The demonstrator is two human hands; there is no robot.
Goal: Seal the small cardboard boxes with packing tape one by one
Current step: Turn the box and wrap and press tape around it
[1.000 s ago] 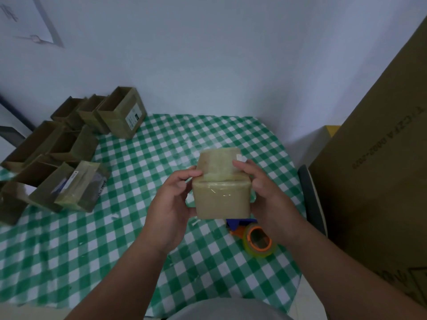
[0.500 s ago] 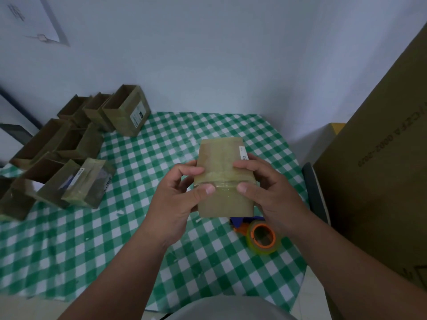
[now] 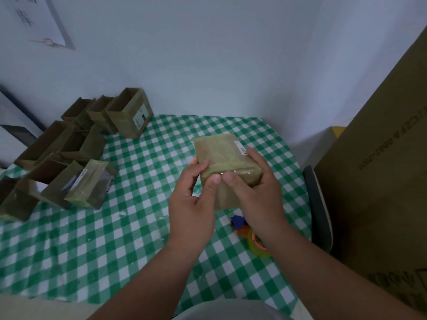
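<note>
A small cardboard box (image 3: 221, 155) is being held up above the checked tablecloth (image 3: 143, 172), gripped from both sides by the left hand (image 3: 191, 204) and the right hand (image 3: 258, 192), with both thumbs being pressed side by side on the glossy tape along its near edge. A tape dispenser (image 3: 251, 234) is lying on the cloth under the right wrist, and open boxes (image 3: 69, 146) are being kept grouped at the far left.

A plain room is serving as a packing corner: checked tablecloth (image 3: 115, 239), bare walls (image 3: 208, 54), open cartons (image 3: 129, 112) crowding the table's far-left corner.
</note>
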